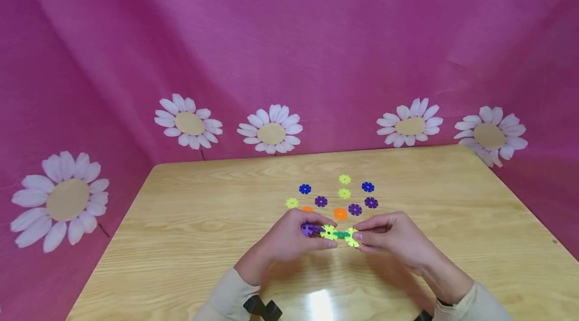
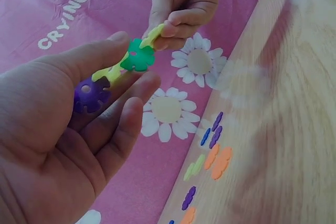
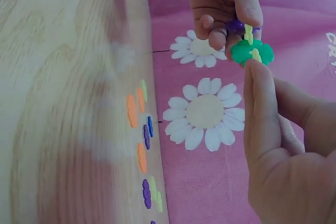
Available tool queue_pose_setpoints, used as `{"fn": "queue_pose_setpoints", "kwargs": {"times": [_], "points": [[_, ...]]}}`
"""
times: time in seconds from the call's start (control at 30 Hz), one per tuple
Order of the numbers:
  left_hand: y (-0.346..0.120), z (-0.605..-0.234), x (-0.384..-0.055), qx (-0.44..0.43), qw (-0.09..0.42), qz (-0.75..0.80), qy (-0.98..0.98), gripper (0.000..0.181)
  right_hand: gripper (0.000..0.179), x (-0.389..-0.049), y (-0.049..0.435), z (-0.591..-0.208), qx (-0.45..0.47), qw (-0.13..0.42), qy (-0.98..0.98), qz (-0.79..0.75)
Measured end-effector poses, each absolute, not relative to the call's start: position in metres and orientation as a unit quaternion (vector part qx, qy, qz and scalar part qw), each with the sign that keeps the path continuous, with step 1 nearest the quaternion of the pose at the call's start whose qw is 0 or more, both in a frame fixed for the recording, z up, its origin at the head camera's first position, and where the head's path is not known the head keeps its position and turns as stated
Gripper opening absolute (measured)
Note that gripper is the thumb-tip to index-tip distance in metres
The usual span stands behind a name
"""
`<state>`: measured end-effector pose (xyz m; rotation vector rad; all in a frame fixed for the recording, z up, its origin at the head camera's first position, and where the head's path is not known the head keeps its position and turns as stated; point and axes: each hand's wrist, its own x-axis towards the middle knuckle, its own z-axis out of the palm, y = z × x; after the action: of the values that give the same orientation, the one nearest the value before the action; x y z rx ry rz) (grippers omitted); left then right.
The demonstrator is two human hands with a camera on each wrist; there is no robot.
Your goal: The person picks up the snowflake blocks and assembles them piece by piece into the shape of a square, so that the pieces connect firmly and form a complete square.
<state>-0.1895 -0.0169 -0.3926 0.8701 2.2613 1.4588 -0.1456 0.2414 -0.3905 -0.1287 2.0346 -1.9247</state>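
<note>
Disc chain [image 1: 329,232], hand-held — back edge [image 1: 316,156] well apart.

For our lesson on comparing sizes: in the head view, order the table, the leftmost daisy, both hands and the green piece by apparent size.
1. Table
2. Leftmost daisy
3. Left hand and right hand, too alike to rank
4. Green piece

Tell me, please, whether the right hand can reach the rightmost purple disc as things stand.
Probably yes: the rightmost purple disc lies just beyond the right hand, nothing visibly blocking the way. But this hand pinches a yellow disc, likely to be released first.
</note>
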Motion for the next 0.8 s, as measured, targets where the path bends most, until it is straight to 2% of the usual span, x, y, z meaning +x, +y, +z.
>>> {"fn": "queue_pose_setpoints", "kwargs": {"times": [0.27,0.6,0.8], "points": [[-0.01,-0.394,-0.188,0.288,0.143,0.514,0.795,0.038,0.037,-0.146,0.246,-0.386,-0.043,0.157,0.718,-0.676],[-0.01,-0.392,-0.188,0.273,0.153,0.555,0.77,0.036,0.038,-0.147,0.246,-0.379,-0.047,0.162,0.709,-0.684],[-0.008,-0.39,-0.187,0.27,0.166,0.564,0.763,0.031,0.047,-0.144,0.251,-0.375,-0.053,0.147,0.723,-0.673]]}}
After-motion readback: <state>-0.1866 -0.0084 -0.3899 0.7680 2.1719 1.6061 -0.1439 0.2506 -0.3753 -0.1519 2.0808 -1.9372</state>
